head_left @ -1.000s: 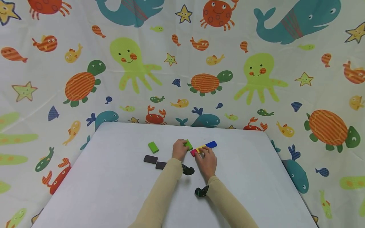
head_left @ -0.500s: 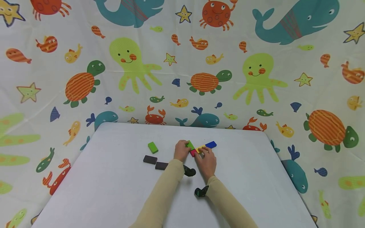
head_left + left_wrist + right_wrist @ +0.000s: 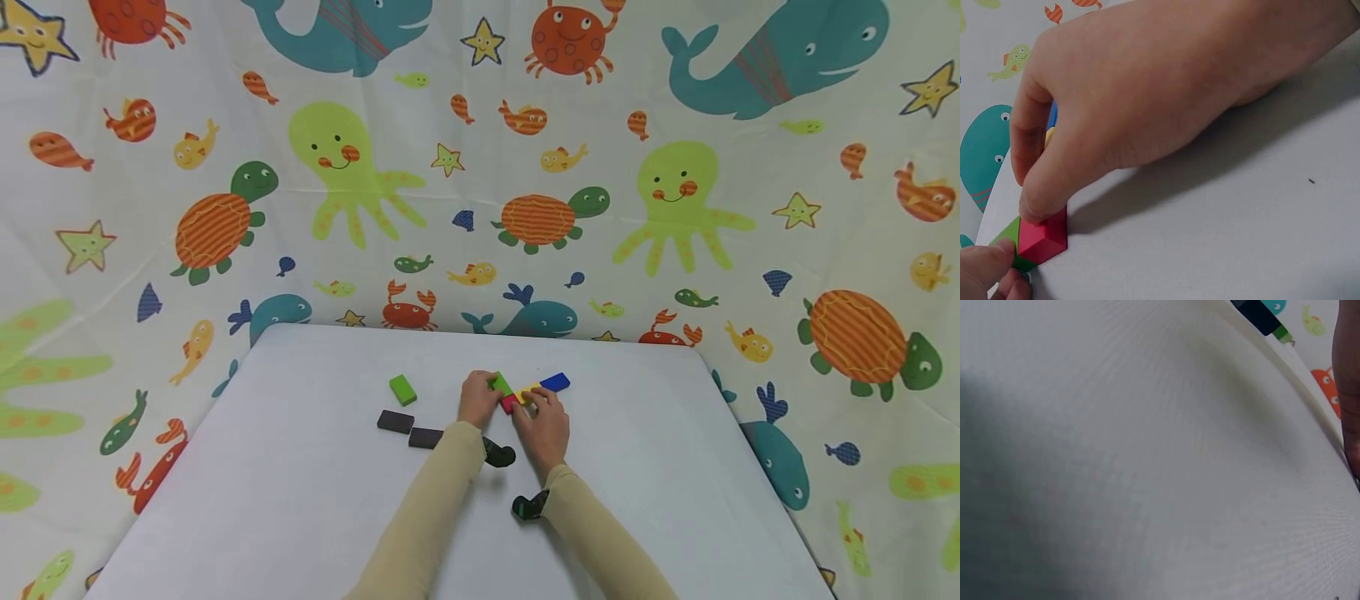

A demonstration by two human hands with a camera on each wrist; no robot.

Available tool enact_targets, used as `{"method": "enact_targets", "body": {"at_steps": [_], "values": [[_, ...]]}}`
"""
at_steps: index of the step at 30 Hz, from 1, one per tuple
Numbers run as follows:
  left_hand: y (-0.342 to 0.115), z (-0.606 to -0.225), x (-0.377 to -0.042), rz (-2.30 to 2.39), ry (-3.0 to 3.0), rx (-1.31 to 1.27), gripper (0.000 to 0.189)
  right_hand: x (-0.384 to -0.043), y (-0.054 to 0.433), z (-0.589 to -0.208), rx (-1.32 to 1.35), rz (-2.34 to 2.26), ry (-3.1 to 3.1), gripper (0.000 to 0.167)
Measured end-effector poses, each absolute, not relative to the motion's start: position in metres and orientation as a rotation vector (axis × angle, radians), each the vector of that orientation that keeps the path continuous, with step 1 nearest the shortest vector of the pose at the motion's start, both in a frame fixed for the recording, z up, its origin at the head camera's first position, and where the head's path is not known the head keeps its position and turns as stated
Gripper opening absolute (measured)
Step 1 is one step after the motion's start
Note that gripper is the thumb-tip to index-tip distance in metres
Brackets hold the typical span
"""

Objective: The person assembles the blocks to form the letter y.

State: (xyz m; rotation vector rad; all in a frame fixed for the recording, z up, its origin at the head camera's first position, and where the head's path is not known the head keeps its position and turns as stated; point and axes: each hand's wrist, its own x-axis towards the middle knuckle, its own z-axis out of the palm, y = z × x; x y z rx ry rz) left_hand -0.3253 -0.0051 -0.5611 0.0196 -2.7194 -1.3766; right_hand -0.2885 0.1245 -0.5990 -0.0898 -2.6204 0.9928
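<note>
In the head view my left hand [image 3: 477,398] pinches a green block [image 3: 503,384], whose end meets a red block [image 3: 508,403]. The left wrist view shows my left thumb on that green block and fingers beside it. My right hand [image 3: 543,423] has its thumb on the red block and curled fingers at the yellow block [image 3: 529,392], which adjoins the red one. A blue block [image 3: 556,382] lies in line beyond the yellow one. The right hand [image 3: 1122,87] hides most of the yellow and blue blocks in the left wrist view.
Another green block [image 3: 402,390] lies left of the hands on the white table [image 3: 300,500]. Below it are two dark blocks, one [image 3: 395,422] fully visible, the other [image 3: 425,437] partly behind my left sleeve. A patterned cloth [image 3: 480,275] hangs behind the table.
My left hand has shifted slightly right and nearer, bringing the green block against the red one. The red block has turned to line up with the green. My right hand stays nearly still.
</note>
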Motion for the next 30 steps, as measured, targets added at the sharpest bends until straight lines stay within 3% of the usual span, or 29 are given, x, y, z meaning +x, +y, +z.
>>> {"method": "enact_targets", "body": {"at_steps": [30], "values": [[-0.0059, -0.5616, -0.3255, -1.373, -2.719, 0.02, 0.034, -0.2877, 0.1256, -0.5975, -0.09, 0.983, -2.629, 0.039]]}}
